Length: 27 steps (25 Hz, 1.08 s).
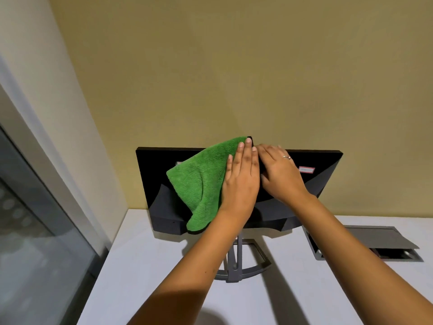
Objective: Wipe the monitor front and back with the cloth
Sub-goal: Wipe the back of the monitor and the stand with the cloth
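Both hands are working at the monitor (323, 174) (its back facing us) on the bench (145, 266): left hand (241, 179) pressing the cloth (201, 181) flat, fingers straight; right hand (280, 174) lying flat beside it.

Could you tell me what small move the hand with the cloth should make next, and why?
Probably slide the left hand and the green cloth leftward across the monitor's back. The flat palm presses the cloth near the top middle, while the panel's left part lies beyond it. The right hand rests on the back beside it and could steady the monitor.
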### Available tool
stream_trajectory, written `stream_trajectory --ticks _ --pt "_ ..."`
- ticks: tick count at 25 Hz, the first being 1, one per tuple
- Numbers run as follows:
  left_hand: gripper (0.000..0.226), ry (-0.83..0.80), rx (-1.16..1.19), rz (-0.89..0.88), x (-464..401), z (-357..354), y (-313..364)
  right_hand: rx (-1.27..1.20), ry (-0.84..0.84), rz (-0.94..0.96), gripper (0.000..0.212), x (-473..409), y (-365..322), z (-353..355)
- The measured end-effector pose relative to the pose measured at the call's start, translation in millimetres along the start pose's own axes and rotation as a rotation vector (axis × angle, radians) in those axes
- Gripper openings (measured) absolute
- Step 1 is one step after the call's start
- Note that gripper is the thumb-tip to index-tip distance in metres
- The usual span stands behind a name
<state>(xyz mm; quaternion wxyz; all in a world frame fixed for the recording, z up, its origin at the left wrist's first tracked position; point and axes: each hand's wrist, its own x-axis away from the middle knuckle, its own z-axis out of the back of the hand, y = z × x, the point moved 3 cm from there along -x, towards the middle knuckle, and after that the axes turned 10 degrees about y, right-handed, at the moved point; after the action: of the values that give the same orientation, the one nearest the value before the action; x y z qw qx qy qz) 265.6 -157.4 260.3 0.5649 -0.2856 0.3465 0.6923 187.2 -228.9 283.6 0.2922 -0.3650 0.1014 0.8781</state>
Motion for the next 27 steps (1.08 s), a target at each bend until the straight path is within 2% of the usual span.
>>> stream_trajectory --ticks 3,6,9,12,16,19,23,25,27 --pt "0.057 0.019 -0.076 0.014 4 3 -22 0.009 -0.042 -0.022 0.062 -2 4 -1" --pt "0.064 0.060 -0.134 0.072 12 13 -51 -0.030 -0.069 -0.066 0.061 -5 4 -3" --pt "0.088 0.070 -0.190 0.160 23 28 -90 -0.059 -0.044 -0.099 0.059 -3 2 -5" --pt "0.088 0.076 -0.174 0.255 28 44 -111 -0.069 -0.008 -0.096 0.058 2 -1 -6" --pt "0.083 0.073 -0.083 0.308 20 47 -91 -0.077 0.028 -0.105 0.056 5 -4 -5" --pt "0.079 0.027 -0.005 0.200 11 35 -51 -0.072 0.026 -0.109 0.057 7 -5 -4" --pt "0.059 -0.024 0.056 0.071 -1 16 8 -0.089 0.046 -0.097 0.049 11 -4 -1" --pt "0.056 -0.015 0.042 0.051 -1 12 18 -0.109 0.059 -0.091 0.042 13 -4 2" --pt "0.056 -0.017 0.010 0.034 4 14 10 -0.096 0.043 -0.092 0.048 14 -5 4"
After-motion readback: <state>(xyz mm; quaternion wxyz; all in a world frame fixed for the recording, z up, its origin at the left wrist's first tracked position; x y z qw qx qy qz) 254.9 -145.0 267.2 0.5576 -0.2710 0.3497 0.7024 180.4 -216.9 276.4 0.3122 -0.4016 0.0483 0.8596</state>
